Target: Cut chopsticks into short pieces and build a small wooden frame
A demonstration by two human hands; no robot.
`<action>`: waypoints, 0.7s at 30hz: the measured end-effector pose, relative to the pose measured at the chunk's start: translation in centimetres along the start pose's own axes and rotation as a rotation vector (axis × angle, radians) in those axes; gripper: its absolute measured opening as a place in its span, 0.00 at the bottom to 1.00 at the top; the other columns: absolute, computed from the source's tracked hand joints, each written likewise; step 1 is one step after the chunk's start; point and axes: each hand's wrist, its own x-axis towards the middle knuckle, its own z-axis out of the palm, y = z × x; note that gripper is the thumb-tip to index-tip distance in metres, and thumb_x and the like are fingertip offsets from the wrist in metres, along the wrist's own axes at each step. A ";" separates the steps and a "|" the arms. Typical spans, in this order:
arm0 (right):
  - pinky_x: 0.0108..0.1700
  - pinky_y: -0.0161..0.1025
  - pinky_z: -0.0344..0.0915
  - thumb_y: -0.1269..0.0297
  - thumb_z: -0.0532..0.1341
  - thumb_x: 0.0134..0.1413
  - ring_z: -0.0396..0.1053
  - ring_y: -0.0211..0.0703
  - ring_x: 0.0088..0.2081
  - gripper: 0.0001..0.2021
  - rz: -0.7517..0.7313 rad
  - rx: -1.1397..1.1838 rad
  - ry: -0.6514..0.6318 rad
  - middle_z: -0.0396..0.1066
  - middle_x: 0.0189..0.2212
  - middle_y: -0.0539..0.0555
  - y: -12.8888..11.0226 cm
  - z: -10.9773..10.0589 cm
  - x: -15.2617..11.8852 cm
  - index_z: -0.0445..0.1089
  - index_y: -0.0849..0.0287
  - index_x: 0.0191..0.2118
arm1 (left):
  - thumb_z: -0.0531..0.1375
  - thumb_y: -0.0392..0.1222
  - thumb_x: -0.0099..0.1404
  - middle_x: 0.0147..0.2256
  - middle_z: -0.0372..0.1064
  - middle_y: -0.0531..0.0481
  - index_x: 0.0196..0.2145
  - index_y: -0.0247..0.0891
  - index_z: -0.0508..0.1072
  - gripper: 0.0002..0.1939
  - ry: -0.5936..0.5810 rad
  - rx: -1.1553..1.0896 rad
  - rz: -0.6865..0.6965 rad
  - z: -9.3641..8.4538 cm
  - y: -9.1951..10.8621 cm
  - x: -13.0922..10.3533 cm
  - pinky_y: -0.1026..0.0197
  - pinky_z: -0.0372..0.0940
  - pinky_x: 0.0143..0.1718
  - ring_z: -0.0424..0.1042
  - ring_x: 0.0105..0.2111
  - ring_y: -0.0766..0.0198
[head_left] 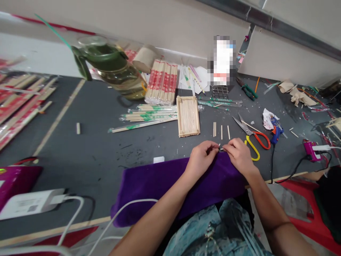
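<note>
My left hand is closed in a pinch above the purple cloth, with the pale end of a short wooden stick at its fingertips. Close beside it, my right hand also pinches a short pale stick piece; whether both ends belong to one stick I cannot tell. Just beyond the fingers, a few cut sticks lie apart on the dark table. A small rectangular stick panel with raised edges rests farther back. To the right are scissors with one red and one yellow handle, their blades apart.
Behind stand a green-lidded jug and bundled chopsticks. Wrapped sticks lie left of the panel. At right are pliers, a blue glue gun and a purple power block. A white cable crosses the cloth.
</note>
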 end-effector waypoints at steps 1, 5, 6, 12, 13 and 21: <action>0.40 0.41 0.62 0.69 0.56 0.69 0.65 0.46 0.40 0.12 -0.020 -0.015 -0.032 0.70 0.35 0.56 -0.1 0.0 0.5 0.79 0.55 0.41 | 0.60 0.39 0.62 0.31 0.77 0.50 0.35 0.39 0.78 0.06 0.010 0.006 -0.003 0.0 -0.1 0.0 0.61 0.65 0.35 0.74 0.31 0.61; 0.40 0.41 0.60 0.70 0.57 0.69 0.64 0.46 0.40 0.11 -0.099 -0.034 -0.141 0.70 0.36 0.56 -0.3 0.1 2.2 0.78 0.55 0.43 | 0.60 0.40 0.61 0.30 0.76 0.50 0.35 0.38 0.78 0.07 0.060 0.009 -0.018 -0.4 -0.4 0.3 0.62 0.64 0.33 0.73 0.29 0.62; 0.40 0.41 0.60 0.70 0.57 0.69 0.63 0.47 0.40 0.11 -0.108 -0.031 -0.154 0.69 0.36 0.56 -0.4 0.1 2.6 0.78 0.55 0.42 | 0.60 0.40 0.61 0.30 0.76 0.50 0.36 0.38 0.78 0.07 0.070 0.003 -0.019 -0.5 -0.5 0.4 0.62 0.65 0.33 0.73 0.29 0.62; 0.39 0.41 0.60 0.73 0.54 0.69 0.63 0.48 0.41 0.12 -0.079 -0.106 -0.162 0.70 0.38 0.58 -1.0 0.8 3.2 0.75 0.58 0.39 | 0.59 0.40 0.62 0.32 0.78 0.48 0.37 0.38 0.78 0.09 0.079 -0.007 -0.028 -0.8 -0.6 0.5 0.61 0.66 0.35 0.74 0.31 0.61; 0.39 0.41 0.60 0.73 0.54 0.69 0.64 0.48 0.41 0.12 -0.070 -0.103 -0.159 0.70 0.38 0.58 -1.0 0.8 3.2 0.74 0.59 0.38 | 0.60 0.41 0.63 0.33 0.78 0.48 0.36 0.38 0.79 0.09 0.082 -0.001 -0.016 -0.7 -0.5 0.5 0.61 0.66 0.36 0.74 0.32 0.61; 0.46 0.40 0.66 0.68 0.55 0.70 0.71 0.45 0.41 0.10 0.086 0.343 -0.030 0.74 0.36 0.55 -1.6 -0.8 2.6 0.74 0.57 0.40 | 0.63 0.46 0.63 0.31 0.78 0.48 0.32 0.40 0.81 0.10 0.079 -0.089 0.055 -1.0 0.7 0.2 0.60 0.65 0.36 0.74 0.32 0.61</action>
